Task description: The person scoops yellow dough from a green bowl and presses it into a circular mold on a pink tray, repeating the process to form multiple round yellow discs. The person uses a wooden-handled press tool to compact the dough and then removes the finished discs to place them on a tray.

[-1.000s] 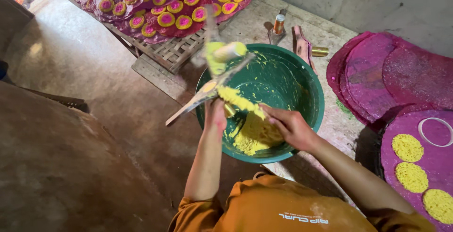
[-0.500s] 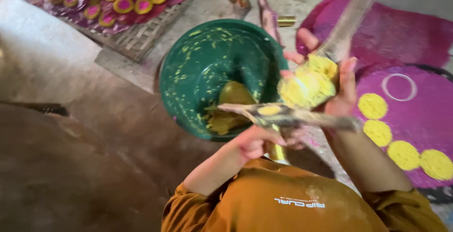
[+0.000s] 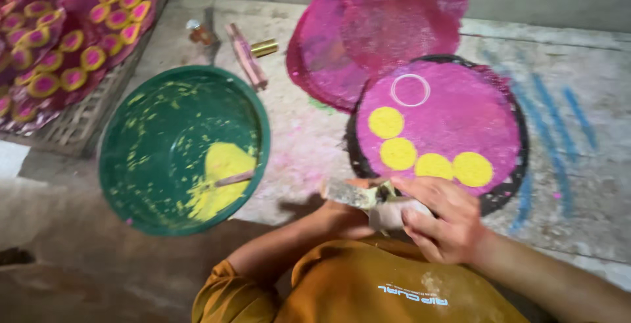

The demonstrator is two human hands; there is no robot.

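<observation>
Here the right hand (image 3: pixel 440 221) and left hand (image 3: pixel 345 214) both clamp a smeared stick (image 3: pixel 351 193), its long axis running nine-to-three; the pink disc (image 3: pixel 453 119) lies at twelve o'clock.

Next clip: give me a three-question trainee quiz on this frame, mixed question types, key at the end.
1. How many yellow discs lie on the round pink sheet?
2. True or false: the green basin holds pink paste.
3. Multiple choice: the stick in the basin is A) in the left hand, B) in the right hand, C) in neither hand.

Key: 1) four; 2) false, the paste is yellow; 3) C, both hands are together on a tool in front of the sheet.
</observation>
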